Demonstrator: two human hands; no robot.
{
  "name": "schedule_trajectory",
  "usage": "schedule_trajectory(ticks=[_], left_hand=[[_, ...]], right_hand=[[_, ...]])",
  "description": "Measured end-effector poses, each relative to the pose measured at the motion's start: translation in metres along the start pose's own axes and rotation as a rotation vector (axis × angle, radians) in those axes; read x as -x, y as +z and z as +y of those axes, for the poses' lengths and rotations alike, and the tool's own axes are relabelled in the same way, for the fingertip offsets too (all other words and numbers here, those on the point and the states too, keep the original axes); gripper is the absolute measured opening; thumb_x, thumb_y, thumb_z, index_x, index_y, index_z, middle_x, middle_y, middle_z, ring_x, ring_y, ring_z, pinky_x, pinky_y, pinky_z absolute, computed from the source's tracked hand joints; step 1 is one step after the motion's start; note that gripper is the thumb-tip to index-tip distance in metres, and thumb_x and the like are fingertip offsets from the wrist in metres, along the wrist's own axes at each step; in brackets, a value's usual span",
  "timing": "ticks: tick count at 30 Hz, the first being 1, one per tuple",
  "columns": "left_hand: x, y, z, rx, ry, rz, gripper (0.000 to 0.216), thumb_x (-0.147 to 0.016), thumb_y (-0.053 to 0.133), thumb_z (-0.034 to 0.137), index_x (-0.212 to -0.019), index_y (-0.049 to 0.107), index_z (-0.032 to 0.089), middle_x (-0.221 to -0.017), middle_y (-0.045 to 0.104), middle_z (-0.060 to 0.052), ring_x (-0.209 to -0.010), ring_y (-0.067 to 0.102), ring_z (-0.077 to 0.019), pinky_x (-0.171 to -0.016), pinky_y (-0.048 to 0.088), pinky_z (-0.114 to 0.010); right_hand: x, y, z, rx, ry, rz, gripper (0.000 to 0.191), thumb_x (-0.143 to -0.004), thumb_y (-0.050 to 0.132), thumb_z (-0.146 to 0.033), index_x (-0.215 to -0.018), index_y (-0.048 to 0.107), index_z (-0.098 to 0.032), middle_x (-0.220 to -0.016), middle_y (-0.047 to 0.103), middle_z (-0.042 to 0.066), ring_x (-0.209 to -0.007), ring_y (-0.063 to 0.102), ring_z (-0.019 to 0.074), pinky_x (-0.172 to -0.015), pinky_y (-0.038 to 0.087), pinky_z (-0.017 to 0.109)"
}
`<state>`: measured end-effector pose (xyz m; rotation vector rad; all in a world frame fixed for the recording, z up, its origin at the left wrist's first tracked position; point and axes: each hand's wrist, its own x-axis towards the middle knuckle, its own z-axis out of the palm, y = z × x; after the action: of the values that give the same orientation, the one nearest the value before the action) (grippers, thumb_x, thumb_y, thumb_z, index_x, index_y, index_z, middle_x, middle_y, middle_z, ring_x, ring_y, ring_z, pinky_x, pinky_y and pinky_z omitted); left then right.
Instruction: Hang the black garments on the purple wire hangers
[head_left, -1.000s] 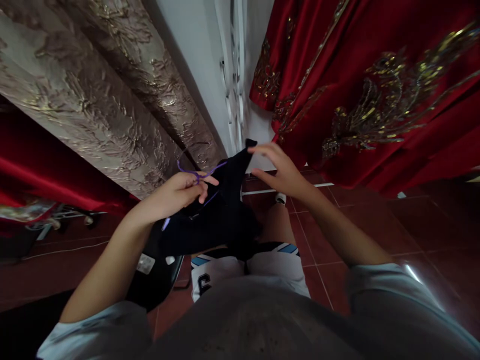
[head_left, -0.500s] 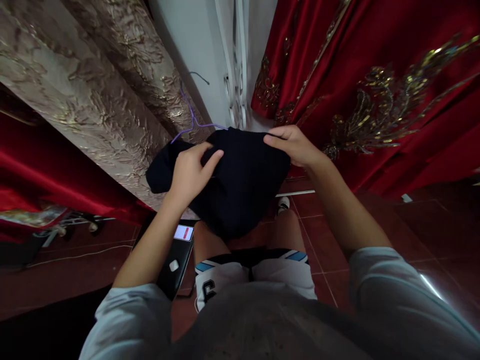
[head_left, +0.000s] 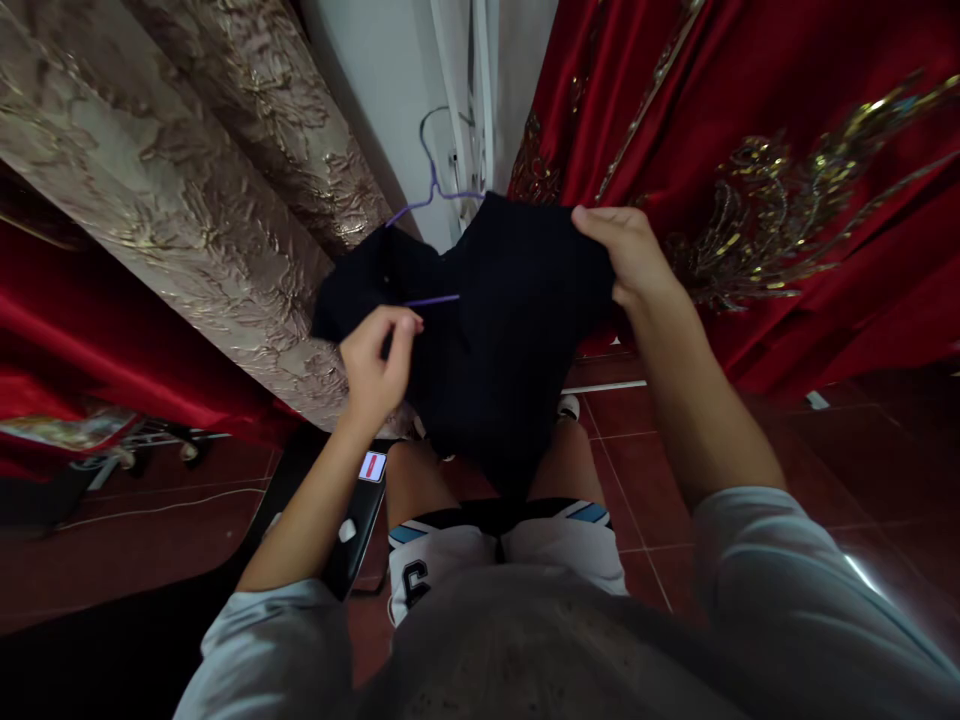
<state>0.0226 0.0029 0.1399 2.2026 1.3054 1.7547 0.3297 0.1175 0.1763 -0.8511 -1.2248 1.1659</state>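
A dark navy shirt [head_left: 517, 300] hangs on a thin purple wire hanger [head_left: 433, 185], its hook pointing up toward the pale wall. Through the neck opening, part of the hanger's lower bar shows. My right hand [head_left: 634, 255] pinches the shirt at its right shoulder, thumb on top. In front of the shirt's left side, my left hand [head_left: 379, 360] is closed, thumb against the curled fingers at the cloth near the bar's end. The exact bit of cloth in that pinch is hard to make out. Below, the shirt hangs down over my knees.
Beige embossed curtains [head_left: 247, 200] stand on the left, and red sequined curtains [head_left: 750, 200] on the right. A phone [head_left: 372, 466] and a small white case [head_left: 346, 530] lie on a black surface beside my left leg. The floor [head_left: 637, 480] is red tile.
The shirt and hanger have moved up and to the right, and the cloth is spread wider. My right hand has moved up and right with the shoulder; my left hand has closed and dropped slightly.
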Motion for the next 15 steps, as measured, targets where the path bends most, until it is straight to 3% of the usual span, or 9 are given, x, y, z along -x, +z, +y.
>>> schedule_trajectory(ticks=[2,5,8,10,12,15], left_hand=[[0.023,0.005,-0.006,-0.181,0.066,-0.096,0.025,-0.103,0.056,0.034,-0.114,0.072,0.019,-0.087,0.073,-0.005,-0.078,0.066,-0.0159,-0.080,0.053,-0.030],[0.044,0.019,-0.014,-0.263,0.012,-0.319,0.049,-0.103,0.055,0.032,-0.151,0.052,0.023,-0.094,0.075,-0.005,-0.073,0.065,-0.0156,-0.076,0.054,-0.028],[0.051,0.038,-0.017,-0.275,-0.088,-0.454,0.055,-0.102,0.056,0.035,-0.155,0.047,0.026,-0.100,0.076,-0.006,-0.076,0.069,-0.0183,-0.074,0.056,-0.028],[0.053,0.050,-0.015,-0.249,-0.170,-0.419,0.048,-0.102,0.057,0.036,-0.148,0.055,0.024,-0.096,0.077,-0.006,-0.075,0.072,-0.0199,-0.074,0.057,-0.029],[0.056,0.061,-0.012,-0.174,-0.212,-0.304,0.039,-0.103,0.055,0.036,-0.139,0.062,0.021,-0.102,0.078,-0.008,-0.079,0.075,-0.0202,-0.078,0.059,-0.031],[0.063,0.071,-0.001,-0.071,-0.190,-0.062,0.032,-0.106,0.050,0.030,-0.129,0.069,0.020,-0.123,0.076,-0.009,-0.103,0.076,-0.0213,-0.094,0.059,-0.035]], right_hand=[[0.004,-0.007,-0.002,-0.018,-0.006,0.096,0.027,-0.095,0.064,-0.020,-0.070,0.071,-0.015,-0.070,0.072,0.006,-0.062,0.066,0.0119,-0.069,0.055,0.028],[0.019,-0.027,0.009,0.011,-0.044,0.221,0.021,-0.090,0.072,-0.027,-0.072,0.071,-0.017,-0.071,0.073,0.007,-0.070,0.070,0.0152,-0.075,0.056,0.031],[0.033,-0.052,0.030,0.098,-0.074,0.266,0.029,-0.084,0.078,-0.047,-0.077,0.071,-0.020,-0.077,0.073,0.008,-0.084,0.073,0.0216,-0.079,0.058,0.036],[0.044,-0.064,0.044,0.188,-0.108,0.294,0.036,-0.087,0.071,-0.058,-0.086,0.071,-0.022,-0.087,0.074,0.009,-0.094,0.073,0.0247,-0.083,0.059,0.040],[0.059,-0.064,0.058,0.316,-0.200,0.390,0.039,-0.091,0.063,-0.059,-0.104,0.069,-0.023,-0.103,0.072,0.010,-0.105,0.070,0.0262,-0.091,0.057,0.044],[0.098,-0.037,0.082,0.591,-0.310,0.523,0.045,-0.096,0.056,-0.052,-0.129,0.058,-0.022,-0.127,0.062,0.013,-0.126,0.059,0.0295,-0.100,0.051,0.048]])
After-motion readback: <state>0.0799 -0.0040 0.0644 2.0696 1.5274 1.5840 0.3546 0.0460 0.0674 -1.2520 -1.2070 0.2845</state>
